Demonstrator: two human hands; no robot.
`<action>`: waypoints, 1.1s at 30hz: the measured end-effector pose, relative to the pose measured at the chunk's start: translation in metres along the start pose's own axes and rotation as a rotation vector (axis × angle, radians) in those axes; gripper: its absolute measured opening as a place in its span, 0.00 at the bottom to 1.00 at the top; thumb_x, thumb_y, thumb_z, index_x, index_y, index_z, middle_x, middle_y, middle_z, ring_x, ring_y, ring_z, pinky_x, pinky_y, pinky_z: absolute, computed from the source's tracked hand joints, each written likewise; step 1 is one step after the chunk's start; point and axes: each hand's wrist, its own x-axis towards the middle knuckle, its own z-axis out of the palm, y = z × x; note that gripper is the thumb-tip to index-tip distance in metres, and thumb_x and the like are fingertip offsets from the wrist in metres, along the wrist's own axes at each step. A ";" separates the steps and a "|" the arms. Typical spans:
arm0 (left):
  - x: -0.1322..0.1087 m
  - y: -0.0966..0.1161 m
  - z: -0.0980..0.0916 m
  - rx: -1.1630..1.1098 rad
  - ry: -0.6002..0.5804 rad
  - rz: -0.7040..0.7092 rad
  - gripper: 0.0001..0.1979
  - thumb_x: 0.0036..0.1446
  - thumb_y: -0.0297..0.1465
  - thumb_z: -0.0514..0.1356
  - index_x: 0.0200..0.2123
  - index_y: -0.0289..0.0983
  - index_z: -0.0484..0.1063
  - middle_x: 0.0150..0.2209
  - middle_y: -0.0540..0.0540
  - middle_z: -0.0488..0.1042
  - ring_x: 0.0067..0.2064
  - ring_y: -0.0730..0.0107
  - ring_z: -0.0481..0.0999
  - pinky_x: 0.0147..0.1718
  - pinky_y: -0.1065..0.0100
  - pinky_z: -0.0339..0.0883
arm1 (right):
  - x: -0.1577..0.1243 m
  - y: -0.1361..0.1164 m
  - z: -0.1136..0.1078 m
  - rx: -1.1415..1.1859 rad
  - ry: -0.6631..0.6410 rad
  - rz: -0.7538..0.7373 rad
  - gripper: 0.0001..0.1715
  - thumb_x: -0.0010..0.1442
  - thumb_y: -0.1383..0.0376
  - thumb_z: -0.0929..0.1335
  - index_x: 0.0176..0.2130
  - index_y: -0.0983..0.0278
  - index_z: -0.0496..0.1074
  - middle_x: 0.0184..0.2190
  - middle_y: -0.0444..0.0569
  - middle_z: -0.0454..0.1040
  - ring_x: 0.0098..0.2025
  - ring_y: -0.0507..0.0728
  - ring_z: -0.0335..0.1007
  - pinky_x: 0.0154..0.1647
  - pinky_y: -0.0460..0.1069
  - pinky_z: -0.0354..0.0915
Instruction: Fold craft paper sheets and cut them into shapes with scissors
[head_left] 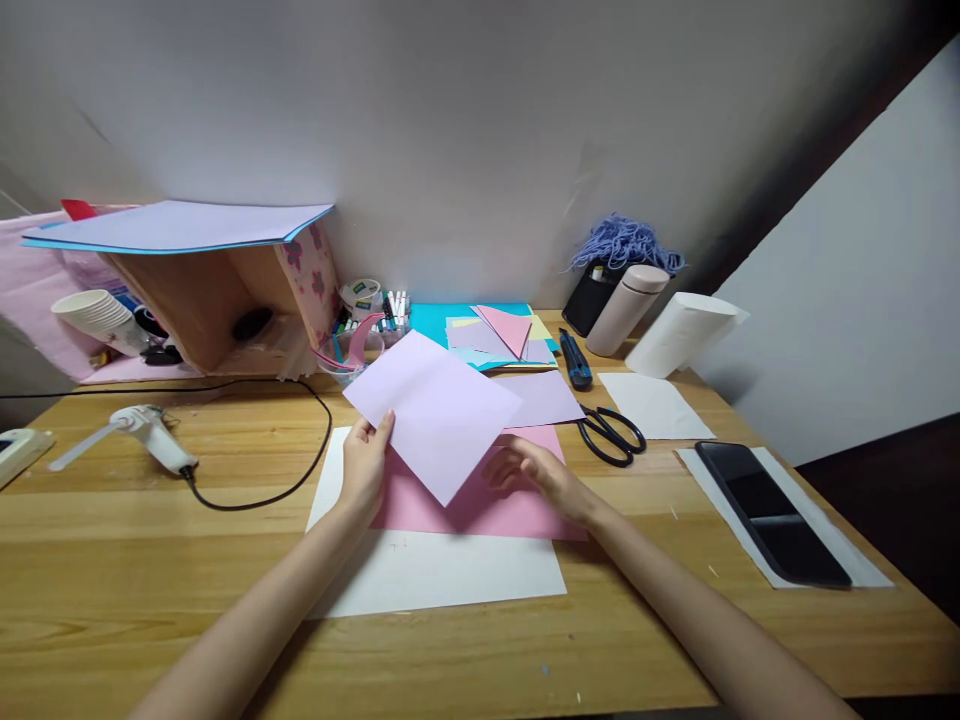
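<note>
A square lilac paper is held up at a slant, one corner pointing toward me. My left hand grips its left edge, thumb on top and fingers underneath. My right hand is beside the paper's right corner, fingers apart and curved, holding nothing. Beneath the lilac square lies a pink sheet, which rests on a larger white sheet. Another lilac paper lies behind, partly covered, touching the black-handled scissors.
A hot glue gun and its cord lie left. Behind are an open box, markers and stacked coloured papers. A blue cutter, a bottle, a paper roll and a phone are right.
</note>
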 end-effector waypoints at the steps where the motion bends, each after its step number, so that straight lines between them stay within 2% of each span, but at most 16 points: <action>1: -0.005 -0.003 0.003 -0.004 -0.008 0.001 0.20 0.46 0.39 0.63 0.41 0.34 0.69 0.43 0.42 0.75 0.46 0.64 0.72 0.45 0.66 0.65 | 0.001 0.001 0.006 0.036 0.006 0.005 0.36 0.51 0.43 0.64 0.49 0.65 0.64 0.39 0.55 0.73 0.38 0.58 0.71 0.36 0.51 0.68; 3: -0.014 -0.006 0.008 -0.018 -0.062 -0.003 0.18 0.46 0.37 0.63 0.41 0.35 0.69 0.42 0.42 0.75 0.48 0.64 0.72 0.46 0.65 0.65 | 0.003 0.004 0.015 0.061 0.102 0.026 0.29 0.51 0.49 0.67 0.47 0.64 0.66 0.42 0.54 0.73 0.43 0.58 0.70 0.41 0.51 0.67; 5: -0.018 -0.006 0.010 -0.034 -0.118 -0.040 0.17 0.45 0.34 0.64 0.40 0.36 0.69 0.41 0.44 0.75 0.47 0.64 0.72 0.45 0.66 0.65 | 0.007 0.009 0.015 0.045 0.259 0.059 0.21 0.53 0.53 0.67 0.42 0.65 0.68 0.41 0.52 0.74 0.43 0.58 0.70 0.43 0.52 0.66; 8: -0.010 0.001 0.005 -0.065 -0.128 -0.156 0.14 0.45 0.31 0.64 0.37 0.37 0.69 0.38 0.46 0.76 0.43 0.67 0.74 0.39 0.69 0.69 | 0.012 0.014 -0.002 0.033 0.408 0.109 0.18 0.52 0.56 0.68 0.39 0.65 0.69 0.36 0.50 0.75 0.38 0.58 0.71 0.41 0.52 0.67; 11: 0.004 0.010 -0.004 -0.085 -0.175 -0.332 0.08 0.49 0.34 0.59 0.33 0.36 0.70 0.34 0.45 0.76 0.35 0.70 0.76 0.32 0.72 0.69 | 0.010 0.013 -0.030 -0.014 0.420 0.169 0.16 0.49 0.59 0.70 0.36 0.66 0.70 0.31 0.48 0.76 0.33 0.57 0.72 0.34 0.50 0.68; 13: 0.010 0.014 -0.008 -0.051 -0.302 -0.424 0.09 0.50 0.36 0.57 0.31 0.36 0.70 0.31 0.45 0.76 0.31 0.70 0.75 0.30 0.71 0.68 | 0.007 0.010 -0.045 -0.061 0.409 0.213 0.15 0.48 0.60 0.70 0.35 0.67 0.72 0.28 0.47 0.75 0.30 0.56 0.71 0.29 0.48 0.67; 15: 0.010 0.015 -0.009 0.013 -0.408 -0.426 0.10 0.49 0.37 0.59 0.30 0.35 0.70 0.28 0.47 0.75 0.28 0.71 0.74 0.28 0.72 0.67 | 0.004 0.008 -0.053 -0.083 0.371 0.241 0.14 0.48 0.60 0.70 0.34 0.67 0.72 0.28 0.47 0.75 0.29 0.55 0.71 0.27 0.47 0.66; 16: 0.008 0.015 -0.008 0.033 -0.425 -0.409 0.10 0.49 0.37 0.60 0.29 0.35 0.70 0.26 0.48 0.74 0.27 0.72 0.73 0.26 0.73 0.66 | 0.004 0.008 -0.054 -0.086 0.358 0.246 0.14 0.48 0.60 0.70 0.33 0.67 0.72 0.28 0.47 0.75 0.28 0.54 0.71 0.26 0.46 0.65; 18: 0.005 0.012 -0.005 0.019 -0.417 -0.401 0.14 0.49 0.41 0.60 0.29 0.35 0.70 0.24 0.49 0.73 0.26 0.73 0.73 0.25 0.74 0.65 | 0.004 0.008 -0.055 -0.078 0.363 0.243 0.15 0.49 0.58 0.70 0.33 0.67 0.72 0.28 0.47 0.76 0.28 0.54 0.70 0.26 0.46 0.64; 21: 0.002 0.008 -0.001 -0.059 -0.424 -0.449 0.24 0.50 0.51 0.53 0.31 0.35 0.70 0.24 0.45 0.73 0.27 0.69 0.74 0.26 0.71 0.67 | 0.006 0.009 -0.054 -0.067 0.352 0.247 0.17 0.48 0.56 0.70 0.32 0.67 0.72 0.28 0.47 0.76 0.28 0.55 0.70 0.27 0.46 0.64; 22: 0.002 0.006 -0.001 -0.059 -0.440 -0.449 0.24 0.50 0.52 0.53 0.32 0.35 0.70 0.25 0.44 0.74 0.29 0.68 0.75 0.27 0.70 0.67 | 0.007 0.009 -0.054 -0.067 0.337 0.250 0.18 0.48 0.55 0.70 0.33 0.68 0.72 0.29 0.47 0.76 0.29 0.55 0.71 0.28 0.46 0.64; 24: 0.001 0.003 0.000 -0.013 -0.443 -0.423 0.20 0.49 0.47 0.58 0.32 0.34 0.70 0.27 0.44 0.75 0.31 0.66 0.76 0.30 0.69 0.67 | 0.007 0.007 -0.054 -0.067 0.342 0.247 0.21 0.49 0.52 0.69 0.34 0.67 0.72 0.29 0.48 0.76 0.30 0.56 0.71 0.29 0.47 0.65; 26: -0.002 -0.001 0.001 0.033 -0.390 -0.392 0.13 0.47 0.38 0.62 0.32 0.33 0.70 0.28 0.44 0.76 0.33 0.65 0.76 0.32 0.68 0.67 | 0.007 0.004 -0.052 -0.021 0.360 0.206 0.25 0.52 0.48 0.65 0.38 0.66 0.72 0.32 0.50 0.76 0.34 0.57 0.72 0.31 0.48 0.66; 28: -0.004 -0.003 0.003 0.040 -0.307 -0.376 0.09 0.49 0.33 0.60 0.31 0.32 0.70 0.29 0.44 0.76 0.33 0.65 0.76 0.34 0.68 0.67 | 0.007 0.002 -0.047 0.057 0.324 0.119 0.29 0.54 0.45 0.62 0.43 0.65 0.70 0.38 0.52 0.75 0.39 0.58 0.71 0.38 0.50 0.67; 30: -0.007 -0.003 0.005 0.022 -0.247 -0.383 0.06 0.52 0.30 0.57 0.31 0.32 0.69 0.29 0.44 0.76 0.33 0.66 0.76 0.34 0.67 0.67 | 0.009 0.004 -0.040 0.082 0.290 0.054 0.29 0.54 0.46 0.62 0.46 0.64 0.68 0.43 0.53 0.73 0.44 0.59 0.69 0.44 0.52 0.65; 33: -0.010 -0.002 0.007 -0.005 -0.240 -0.421 0.05 0.54 0.27 0.54 0.32 0.32 0.70 0.30 0.43 0.77 0.33 0.66 0.76 0.36 0.67 0.68 | 0.011 0.013 -0.024 -0.080 0.409 0.058 0.25 0.53 0.52 0.66 0.46 0.64 0.68 0.44 0.53 0.72 0.47 0.60 0.67 0.48 0.54 0.63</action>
